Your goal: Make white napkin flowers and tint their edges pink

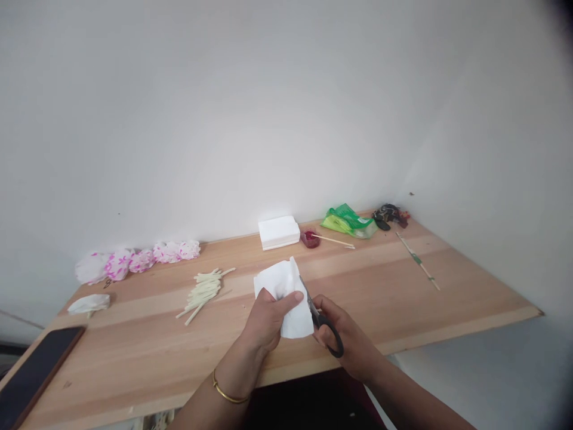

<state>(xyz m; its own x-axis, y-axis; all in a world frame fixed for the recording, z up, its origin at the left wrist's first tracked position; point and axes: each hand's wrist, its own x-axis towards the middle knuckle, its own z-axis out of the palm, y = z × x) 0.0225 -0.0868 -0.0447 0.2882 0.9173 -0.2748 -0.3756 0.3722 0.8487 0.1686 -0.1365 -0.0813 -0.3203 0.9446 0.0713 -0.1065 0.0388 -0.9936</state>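
Head view shows the left hand point(267, 321) pinching white paper point(296, 321), the right hand point(351, 339) just beside that grip holding scissors point(317, 316) at the paper's right edge, pale sticks point(205, 291) farther left.

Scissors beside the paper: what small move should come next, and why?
Probably a small, careful snip: the right grip holds the scissors, their blades lie along the edge of the paper, and the left grip holds that paper above the table.
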